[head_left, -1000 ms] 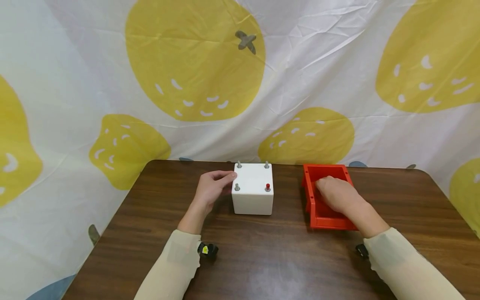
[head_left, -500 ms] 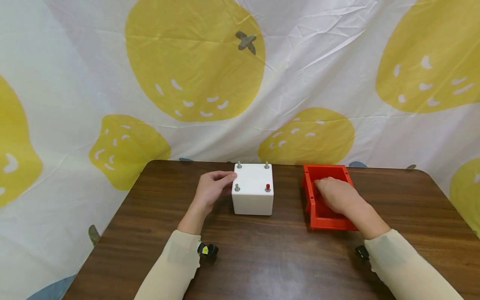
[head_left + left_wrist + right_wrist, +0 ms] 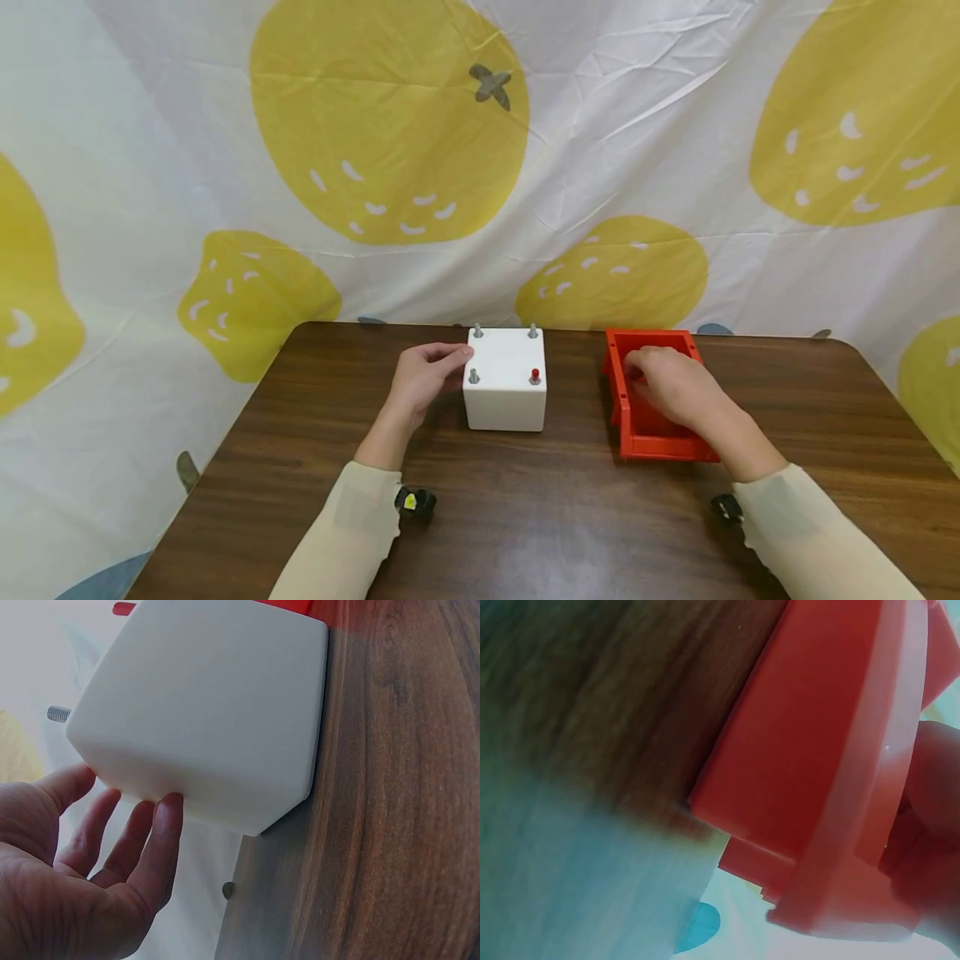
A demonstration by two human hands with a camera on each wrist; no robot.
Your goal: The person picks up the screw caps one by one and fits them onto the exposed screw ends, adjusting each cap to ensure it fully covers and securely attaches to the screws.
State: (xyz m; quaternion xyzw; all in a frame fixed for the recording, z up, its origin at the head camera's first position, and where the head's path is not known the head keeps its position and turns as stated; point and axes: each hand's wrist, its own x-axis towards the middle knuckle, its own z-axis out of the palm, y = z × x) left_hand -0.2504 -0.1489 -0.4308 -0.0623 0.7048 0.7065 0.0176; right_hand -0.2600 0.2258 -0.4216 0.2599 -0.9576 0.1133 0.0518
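Note:
A white block [image 3: 507, 379] stands on the table with metal threaded studs [image 3: 474, 377] at its top corners. On the near right stud sits a red cap [image 3: 536, 374]. My left hand [image 3: 426, 379] touches the block's left side; in the left wrist view its fingertips [image 3: 171, 806] rest against that face, thumb near the top edge. To the right, my right hand [image 3: 675, 385] reaches down inside a red bin [image 3: 667, 447], fingers bent. The bin's wall hides those fingertips in the right wrist view, so whether they hold anything does not show.
Both things stand toward the back of a brown wooden table [image 3: 540, 517], with a gap between them. A white cloth with yellow fruit prints [image 3: 390, 125] hangs just behind the table's back edge.
My right hand has risen slightly inside the red bin, and more of its thumb side shows. My left hand and the white block have stayed put.

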